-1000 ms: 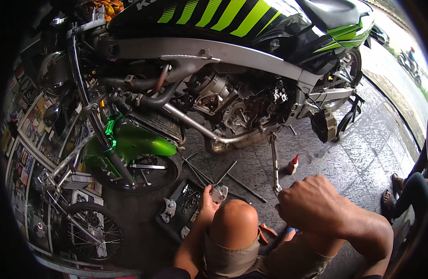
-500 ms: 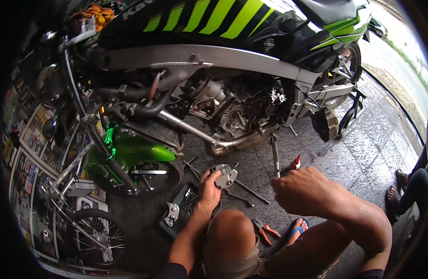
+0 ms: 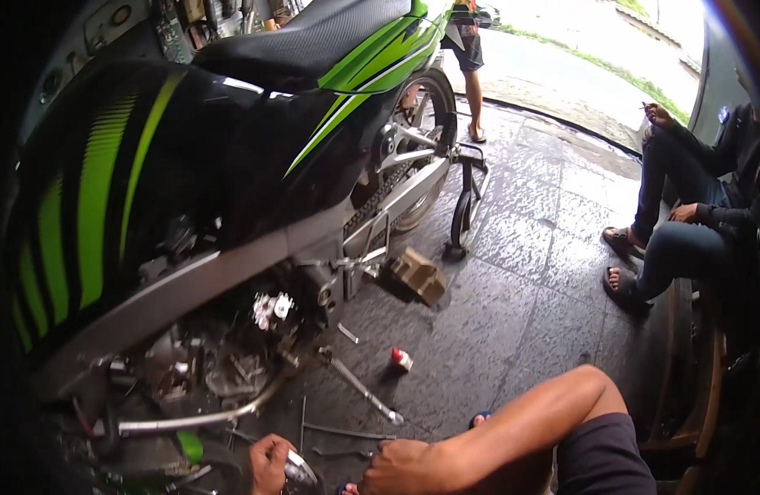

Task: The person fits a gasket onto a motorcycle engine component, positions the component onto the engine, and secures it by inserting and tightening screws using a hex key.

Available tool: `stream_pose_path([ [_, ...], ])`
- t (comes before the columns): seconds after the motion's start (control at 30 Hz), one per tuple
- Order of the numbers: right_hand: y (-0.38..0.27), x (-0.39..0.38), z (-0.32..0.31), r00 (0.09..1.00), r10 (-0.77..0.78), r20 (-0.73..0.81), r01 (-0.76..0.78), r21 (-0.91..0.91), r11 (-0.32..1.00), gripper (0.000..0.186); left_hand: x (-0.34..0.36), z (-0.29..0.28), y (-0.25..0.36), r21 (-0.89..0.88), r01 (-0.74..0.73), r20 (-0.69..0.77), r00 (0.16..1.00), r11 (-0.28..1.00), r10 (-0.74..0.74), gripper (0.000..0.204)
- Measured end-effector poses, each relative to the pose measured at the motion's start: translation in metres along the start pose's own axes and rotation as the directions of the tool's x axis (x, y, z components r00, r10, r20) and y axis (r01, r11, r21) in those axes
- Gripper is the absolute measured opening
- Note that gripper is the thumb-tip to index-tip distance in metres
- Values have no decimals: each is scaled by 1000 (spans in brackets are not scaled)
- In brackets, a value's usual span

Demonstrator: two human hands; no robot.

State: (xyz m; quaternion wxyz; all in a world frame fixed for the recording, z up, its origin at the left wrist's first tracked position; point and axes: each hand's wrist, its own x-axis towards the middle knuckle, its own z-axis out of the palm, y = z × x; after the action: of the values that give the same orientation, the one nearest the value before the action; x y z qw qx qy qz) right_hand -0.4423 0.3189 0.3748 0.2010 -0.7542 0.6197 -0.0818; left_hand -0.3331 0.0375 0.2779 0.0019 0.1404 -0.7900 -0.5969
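At the bottom, my left hand (image 3: 268,464) is closed round a grey metal engine part (image 3: 299,470), cut off partly by the lower edge. To its right, my right hand (image 3: 403,466) shows its back, low over the floor; its fingers are mostly hidden, so I cannot tell what they hold. A ratchet wrench (image 3: 362,388) lies on the tiles beyond it, under the motorcycle's side. Thin metal rods (image 3: 347,431) lie between the hands and the bike. The green and black motorcycle (image 3: 256,140) stands along the left with its engine (image 3: 231,367) opened up.
A small red-capped bottle (image 3: 402,360) stands on the floor. A brownish box-shaped part (image 3: 417,276) hangs by the footrest. The rear stand (image 3: 466,202) holds the wheel. One person sits at the right (image 3: 685,214); another person's leg (image 3: 474,91) shows at the doorway.
My view has swung to the right and up, toward the bike's rear. My right hand has come away from the ratchet wrench, which lies on the floor. My left hand still holds the metal part.
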Motion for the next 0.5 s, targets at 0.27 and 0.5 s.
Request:
stream_pose_path([
  [0.27, 102, -23, -21, 883, 430, 187, -469, 333, 818, 16, 112, 87, 105, -40, 99, 497, 865, 994, -67, 28],
  [0.5, 117, -87, 21, 238, 968, 75, -622, 777, 93, 38, 125, 139, 278, -279, 296, 573, 815, 914, -89, 22],
])
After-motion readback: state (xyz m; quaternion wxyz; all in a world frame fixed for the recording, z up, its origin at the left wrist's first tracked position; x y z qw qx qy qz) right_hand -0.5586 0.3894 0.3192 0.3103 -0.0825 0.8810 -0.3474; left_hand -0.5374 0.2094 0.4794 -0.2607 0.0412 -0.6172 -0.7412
